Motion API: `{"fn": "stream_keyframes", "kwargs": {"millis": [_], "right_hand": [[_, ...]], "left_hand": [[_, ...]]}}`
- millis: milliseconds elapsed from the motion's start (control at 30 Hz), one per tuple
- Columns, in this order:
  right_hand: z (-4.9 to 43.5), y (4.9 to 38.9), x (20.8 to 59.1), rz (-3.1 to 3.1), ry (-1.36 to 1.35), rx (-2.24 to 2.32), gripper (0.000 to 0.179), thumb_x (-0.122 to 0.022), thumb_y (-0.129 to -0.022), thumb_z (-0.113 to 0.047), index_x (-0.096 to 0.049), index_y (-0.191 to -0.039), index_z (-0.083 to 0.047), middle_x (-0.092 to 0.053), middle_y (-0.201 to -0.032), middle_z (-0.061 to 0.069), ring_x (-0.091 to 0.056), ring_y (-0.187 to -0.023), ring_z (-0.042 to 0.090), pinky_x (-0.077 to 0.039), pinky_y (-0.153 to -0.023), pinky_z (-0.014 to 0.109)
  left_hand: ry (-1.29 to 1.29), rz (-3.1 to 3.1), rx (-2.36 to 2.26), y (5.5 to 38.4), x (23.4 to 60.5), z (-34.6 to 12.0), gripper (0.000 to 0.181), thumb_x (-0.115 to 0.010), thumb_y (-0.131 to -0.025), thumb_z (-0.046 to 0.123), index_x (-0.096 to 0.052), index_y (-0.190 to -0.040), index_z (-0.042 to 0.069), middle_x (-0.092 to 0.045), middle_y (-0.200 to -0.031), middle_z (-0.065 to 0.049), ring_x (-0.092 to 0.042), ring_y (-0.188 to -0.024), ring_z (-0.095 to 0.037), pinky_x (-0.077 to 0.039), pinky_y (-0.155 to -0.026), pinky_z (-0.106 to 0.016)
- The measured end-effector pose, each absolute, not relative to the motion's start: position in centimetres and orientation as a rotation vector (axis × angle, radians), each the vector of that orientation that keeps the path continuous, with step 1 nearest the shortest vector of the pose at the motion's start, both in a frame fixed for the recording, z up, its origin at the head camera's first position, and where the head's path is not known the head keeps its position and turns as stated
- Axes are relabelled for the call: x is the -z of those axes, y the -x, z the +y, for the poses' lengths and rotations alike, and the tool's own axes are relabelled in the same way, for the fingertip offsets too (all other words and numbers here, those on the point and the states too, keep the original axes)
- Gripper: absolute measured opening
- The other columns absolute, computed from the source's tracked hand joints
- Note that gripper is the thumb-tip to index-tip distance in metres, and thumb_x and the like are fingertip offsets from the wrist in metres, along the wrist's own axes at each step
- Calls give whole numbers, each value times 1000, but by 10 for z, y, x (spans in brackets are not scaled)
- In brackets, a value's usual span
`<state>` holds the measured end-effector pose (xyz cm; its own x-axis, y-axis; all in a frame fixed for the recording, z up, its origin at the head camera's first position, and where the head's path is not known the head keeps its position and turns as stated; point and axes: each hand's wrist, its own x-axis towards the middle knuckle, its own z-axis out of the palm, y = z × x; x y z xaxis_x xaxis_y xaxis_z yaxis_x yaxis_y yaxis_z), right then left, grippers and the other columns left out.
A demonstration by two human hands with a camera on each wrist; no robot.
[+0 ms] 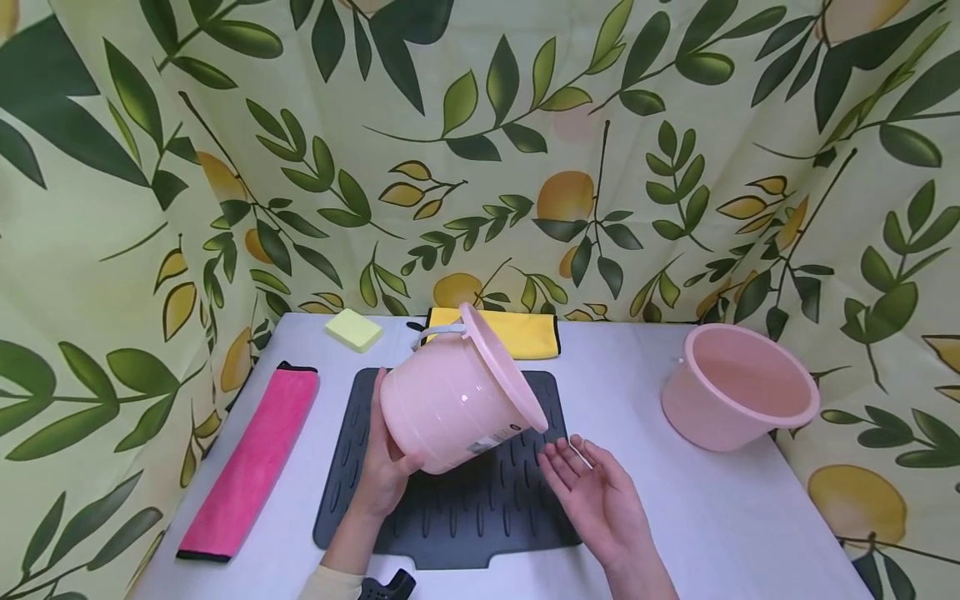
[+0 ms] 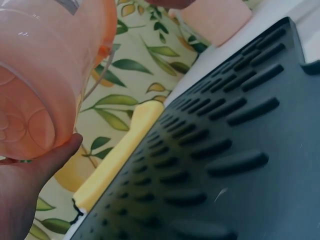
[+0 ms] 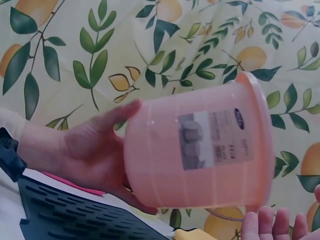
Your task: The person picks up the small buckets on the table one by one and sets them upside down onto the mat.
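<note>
My left hand (image 1: 385, 469) grips a pink plastic bucket (image 1: 457, 400) by its base. The bucket is tipped on its side above a dark ridged mat (image 1: 450, 508), its rim facing right and its handle on the far side. In the right wrist view a printed label (image 3: 215, 140) shows on the bucket's wall, and the left hand's thumb and fingers spread round the base. Just right of the rim, my right hand (image 1: 603, 500) is held palm up with fingers loosely bent, holding nothing. The bucket's inside is hidden from the head view.
A second pink bucket (image 1: 738, 392) stands upright at the right. Behind the mat lies a folded yellow cloth (image 1: 517, 333), with a pale yellow sponge (image 1: 353, 331) to its left. A folded pink cloth (image 1: 251, 467) lies along the left side. Leaf-patterned fabric (image 1: 480, 167) encloses the table.
</note>
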<state>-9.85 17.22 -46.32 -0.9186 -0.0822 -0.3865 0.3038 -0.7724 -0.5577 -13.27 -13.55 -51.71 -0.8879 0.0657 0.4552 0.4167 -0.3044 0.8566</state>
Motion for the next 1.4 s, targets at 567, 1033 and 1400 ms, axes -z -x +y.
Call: {"fn": "stream_keyframes", "kwargs": {"millis": [567,1033,1400], "right_hand": [[212,102,465,812,-500,2846,26,-57,-113,-32,-49,-130,-14,-54,-135,8,-48,-140,25,-41,-122,39],[234,100,473,758,-415,2910,20,-56,-113,-29,-51,-125,-13,-57,-128,8,-56,-130,23,-41,-121,39],[246,101,473,716,-464,2942,23,-58,-113,-28,-50,-127,-12,-57,-126,8,-57,-128,23,-42,-120,38]], "left_hand": [[462,-1765,2208,120,502,-188,126,-77,-77,-4,-7,-176,31,-30,-168,-10,-38,-148,-28,-60,-99,-36],[385,-1757,2165,115,495,-222,129,-70,-72,-17,-9,-176,29,-30,-168,-12,-38,-148,-29,-60,-97,-34],[342,-1845,2170,109,493,-244,127,-63,-73,-19,-7,-176,29,-27,-169,-10,-41,-143,-27,-61,-95,-34]]}}
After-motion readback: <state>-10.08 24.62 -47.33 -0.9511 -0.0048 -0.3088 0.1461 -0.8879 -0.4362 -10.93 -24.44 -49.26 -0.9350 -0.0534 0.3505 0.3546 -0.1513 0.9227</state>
